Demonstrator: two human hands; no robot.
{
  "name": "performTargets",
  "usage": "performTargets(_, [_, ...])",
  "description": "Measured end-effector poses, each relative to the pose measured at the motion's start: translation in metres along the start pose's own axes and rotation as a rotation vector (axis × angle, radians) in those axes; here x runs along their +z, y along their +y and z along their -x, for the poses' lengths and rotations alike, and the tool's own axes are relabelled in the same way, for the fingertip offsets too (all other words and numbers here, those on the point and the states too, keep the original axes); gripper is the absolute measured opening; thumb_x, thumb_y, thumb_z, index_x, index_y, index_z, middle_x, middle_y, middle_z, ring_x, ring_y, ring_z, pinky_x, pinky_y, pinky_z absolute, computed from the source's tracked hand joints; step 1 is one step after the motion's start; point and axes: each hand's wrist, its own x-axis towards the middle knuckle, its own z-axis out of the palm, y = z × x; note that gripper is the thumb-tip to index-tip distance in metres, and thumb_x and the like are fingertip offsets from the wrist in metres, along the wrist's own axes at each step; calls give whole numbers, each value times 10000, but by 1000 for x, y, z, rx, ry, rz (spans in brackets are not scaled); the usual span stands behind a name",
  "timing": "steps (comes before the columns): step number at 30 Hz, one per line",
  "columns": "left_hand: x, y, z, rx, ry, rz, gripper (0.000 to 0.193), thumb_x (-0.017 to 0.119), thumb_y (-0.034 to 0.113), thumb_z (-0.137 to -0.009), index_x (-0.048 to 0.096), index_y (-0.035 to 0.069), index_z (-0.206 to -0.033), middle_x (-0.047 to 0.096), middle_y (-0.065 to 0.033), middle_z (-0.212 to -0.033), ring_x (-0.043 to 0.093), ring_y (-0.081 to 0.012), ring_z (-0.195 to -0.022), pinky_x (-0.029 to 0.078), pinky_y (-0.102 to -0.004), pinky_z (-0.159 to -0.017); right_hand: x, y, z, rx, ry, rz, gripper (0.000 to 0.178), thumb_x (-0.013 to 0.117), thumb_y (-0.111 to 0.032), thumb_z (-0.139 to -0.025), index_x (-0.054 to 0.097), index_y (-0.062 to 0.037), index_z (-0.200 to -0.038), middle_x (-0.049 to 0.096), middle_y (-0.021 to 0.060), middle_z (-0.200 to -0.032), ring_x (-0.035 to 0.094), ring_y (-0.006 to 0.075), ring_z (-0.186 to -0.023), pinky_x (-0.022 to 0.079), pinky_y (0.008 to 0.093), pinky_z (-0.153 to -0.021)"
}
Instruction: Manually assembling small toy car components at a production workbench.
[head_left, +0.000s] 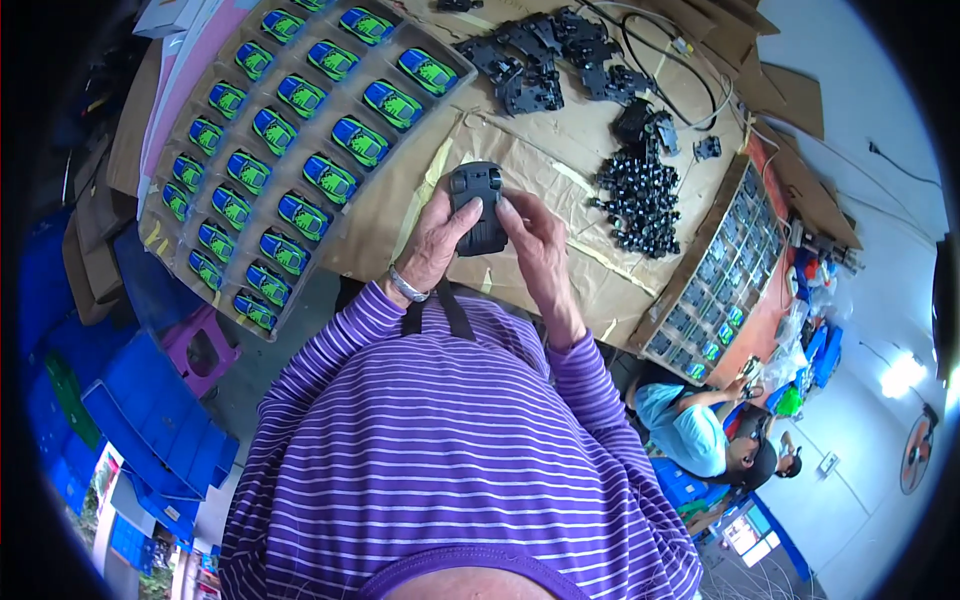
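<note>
A black toy car chassis (480,232) is held between my two hands, above the near edge of the cardboard-covered table. My left hand (432,240) grips it from the left, with the thumb lying across its face. On the other side, my right hand (540,238) has its thumb and fingers closed at the right edge. The fingers beneath the chassis are hidden. To the left, a clear tray (380,185) holds rows of blue-and-green toy car bodies (302,96).
Black plastic parts (540,60) lie in a heap at the back, near a dark cable (640,60). Small black parts (640,200) are piled to the right, beside a sectioned tray (715,270). A co-worker in light blue (685,430) sits at the far right. Blue bins (160,430) stand lower left.
</note>
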Motion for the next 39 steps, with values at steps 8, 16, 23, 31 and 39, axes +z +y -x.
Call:
performTargets(8, [-10,12,6,1,-152,-187,483,555,226,-1010,358,30,-1405,528,-94,-1246,534,-166,-1146,447,-307,-999,0,8,-12,101,-206,-214,305,637,-252,-977,641,-1,-1149,661,-6,-962,578,60,-853,480,250,-769])
performTargets(16, [-17,23,11,96,-134,-442,473,623,175,-954,408,17,-1345,555,-131,-1200,561,-179,-1104,470,-332,-952,32,9,-2,-193,132,222,308,694,-214,-888,618,53,-1021,666,119,-881,608,190,-846,486,342,-777])
performTargets(23, [-26,36,15,123,190,-635,360,723,148,-844,568,-4,-1131,691,-133,-904,688,-229,-799,538,-328,-742,40,15,-24,-39,-50,-255,320,690,-168,-926,606,7,-1182,650,31,-957,563,81,-844,474,263,-756])
performTargets(31, [-64,40,14,67,349,-176,347,742,82,-828,598,-32,-1123,687,-67,-990,642,-118,-875,522,-256,-780,57,-16,-18,-727,-220,610,316,576,-75,-937,639,-2,-1238,703,187,-1111,696,207,-850,527,288,-744])
performTargets(39, [-88,53,16,73,376,-324,338,740,84,-821,586,-11,-1106,674,-47,-980,620,-97,-877,506,-254,-776,104,-50,-36,-630,-335,600,339,518,-96,-961,624,13,-1265,673,192,-1215,703,198,-903,531,289,-792])
